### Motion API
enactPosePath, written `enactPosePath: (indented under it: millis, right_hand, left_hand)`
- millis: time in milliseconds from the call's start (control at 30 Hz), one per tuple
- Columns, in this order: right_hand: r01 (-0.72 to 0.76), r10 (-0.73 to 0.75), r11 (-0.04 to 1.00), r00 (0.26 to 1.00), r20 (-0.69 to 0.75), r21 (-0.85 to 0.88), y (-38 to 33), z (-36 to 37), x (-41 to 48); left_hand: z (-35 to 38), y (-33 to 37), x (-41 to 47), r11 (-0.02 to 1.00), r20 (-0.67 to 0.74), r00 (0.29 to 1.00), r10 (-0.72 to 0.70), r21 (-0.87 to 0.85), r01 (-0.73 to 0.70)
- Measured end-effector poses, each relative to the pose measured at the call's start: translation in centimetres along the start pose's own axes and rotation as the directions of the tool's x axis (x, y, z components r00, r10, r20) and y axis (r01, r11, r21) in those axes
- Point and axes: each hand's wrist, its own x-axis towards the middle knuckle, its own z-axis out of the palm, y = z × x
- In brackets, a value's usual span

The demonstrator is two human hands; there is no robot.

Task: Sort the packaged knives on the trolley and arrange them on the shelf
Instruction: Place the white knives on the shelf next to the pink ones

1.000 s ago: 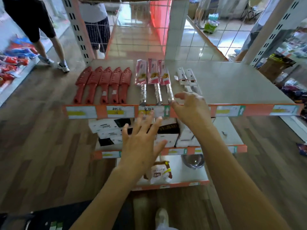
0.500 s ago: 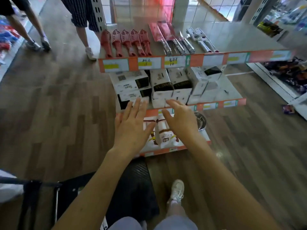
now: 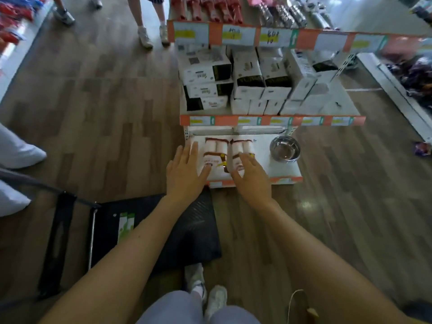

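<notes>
With the left hand (image 3: 184,174) and right hand (image 3: 252,181) both empty, fingers (image 3: 181,157) loosely spread over the lowest shelf (image 3: 285,180), the person should probably reach down-left to the green-and-white packaged knives (image 3: 126,226) on the black ribbed trolley (image 3: 194,230), gathering one kind for the top shelf (image 3: 304,39).

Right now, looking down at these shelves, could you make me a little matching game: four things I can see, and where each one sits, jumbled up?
Things
1. red sheathed knives
2. white boxes
3. metal bowl
4. green-and-white packs

Places
A. bottom shelf
B. black trolley
C. top shelf
D. middle shelf

Pairs: 1-C, 2-D, 3-A, 4-B
</notes>
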Motion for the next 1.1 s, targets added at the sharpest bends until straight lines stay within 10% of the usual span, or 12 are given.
enactPosePath:
  millis: [700, 1100]
  right_hand:
    - [0.030, 0.006, 0.997, 0.905, 0.425, -0.076, 4.1, 24.7, -7.2]
    - [-0.055, 0.110, 0.991, 0.849, 0.516, -0.121, 6.4, 44.3, -8.2]
  left_hand:
    - [13.9, -19.3, -10.0, 0.930, 0.164, 0.922, -0.351, 0.171, 0.324]
    - [25.5, -34.3, -13.4, 0.825, 0.173, 0.818, -0.548, -0.051, 0.563]
